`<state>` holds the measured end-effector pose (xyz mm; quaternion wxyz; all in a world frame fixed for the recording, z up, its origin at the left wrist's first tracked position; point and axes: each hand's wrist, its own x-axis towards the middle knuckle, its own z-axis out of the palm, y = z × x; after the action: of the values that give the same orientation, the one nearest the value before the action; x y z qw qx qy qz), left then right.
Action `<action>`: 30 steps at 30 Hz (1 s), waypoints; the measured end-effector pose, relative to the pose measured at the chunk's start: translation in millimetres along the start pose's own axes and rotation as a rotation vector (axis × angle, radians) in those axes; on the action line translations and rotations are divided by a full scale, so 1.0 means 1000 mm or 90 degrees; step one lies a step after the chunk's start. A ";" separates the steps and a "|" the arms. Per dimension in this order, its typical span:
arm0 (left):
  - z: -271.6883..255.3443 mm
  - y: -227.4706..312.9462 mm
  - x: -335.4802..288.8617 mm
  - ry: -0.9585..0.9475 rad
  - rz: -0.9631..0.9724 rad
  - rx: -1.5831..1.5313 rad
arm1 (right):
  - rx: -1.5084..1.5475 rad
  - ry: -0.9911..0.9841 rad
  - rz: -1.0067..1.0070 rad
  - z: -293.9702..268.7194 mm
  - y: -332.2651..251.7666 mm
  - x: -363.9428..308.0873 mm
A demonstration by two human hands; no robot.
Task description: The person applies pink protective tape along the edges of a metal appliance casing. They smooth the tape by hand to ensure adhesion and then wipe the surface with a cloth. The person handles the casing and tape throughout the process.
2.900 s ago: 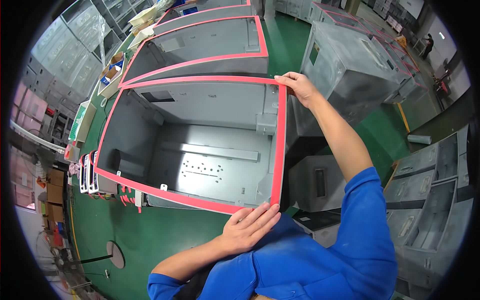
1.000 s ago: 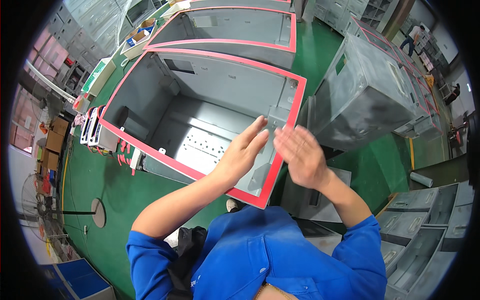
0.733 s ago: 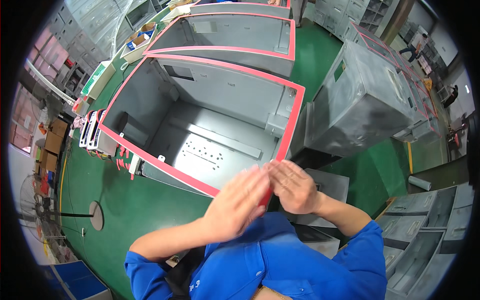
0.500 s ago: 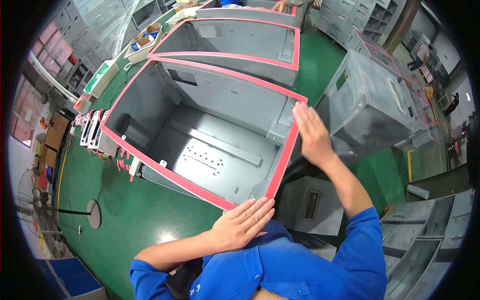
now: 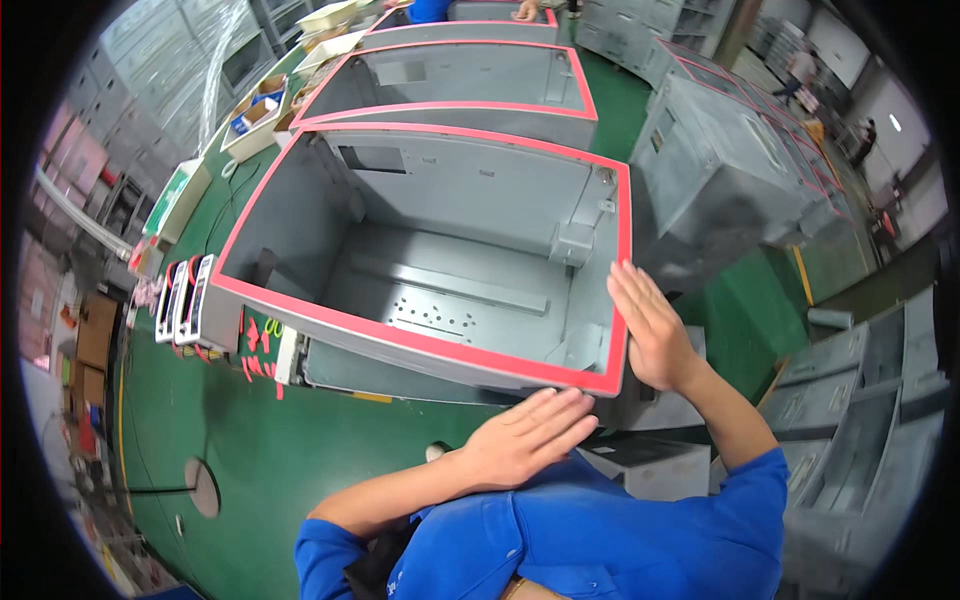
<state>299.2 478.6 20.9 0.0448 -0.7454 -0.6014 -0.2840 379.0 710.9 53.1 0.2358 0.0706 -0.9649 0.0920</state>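
Note:
A grey metal cabinet shell [image 5: 480, 215] lies open side up before me, its rim edged with a pinkish-red strip [image 5: 480, 357]. My left hand [image 5: 530, 437] is flat, palm down, fingers stretched out, its fingertips at the outer front edge by the near right corner. Outside the right edge is my right hand [image 5: 655, 330], also open, its straight fingers lying against that side of the rim. Neither hand grips anything. Inside the shell are a raised bar [image 5: 460, 285], a group of small holes and a small box-shaped bracket [image 5: 572, 243].
Behind stands a second edged cabinet shell [image 5: 560, 130]; farther back another person's hand [image 5: 527, 11] shows. A grey cabinet [image 5: 690, 190] stands right. Left are white boxy devices [image 5: 205, 310], red scraps [image 5: 262, 340] and trays [image 5: 185, 200]. Grey metal cases [image 5: 840, 470] fill the lower right.
My right hand has come from the far right corner down along the right edge towards me. My left hand has shifted right in the picture, staying by the near corner. The whole view has turned slightly.

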 end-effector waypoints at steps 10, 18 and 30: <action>-0.119 -0.065 -0.152 0.127 -0.222 0.042 | -0.085 -0.080 0.226 -0.007 -0.139 -0.035; -0.161 -0.127 -0.194 0.340 -0.406 0.043 | -0.072 -0.145 0.362 0.011 -0.067 0.015; -0.205 -0.214 -0.198 0.507 -0.513 0.174 | -0.118 -0.146 0.498 0.055 0.125 0.134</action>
<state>3.6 280.4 38.8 0.2521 -0.2811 -0.8054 -0.4568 214.2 808.4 50.1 0.0792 -0.3133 -0.9431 0.0787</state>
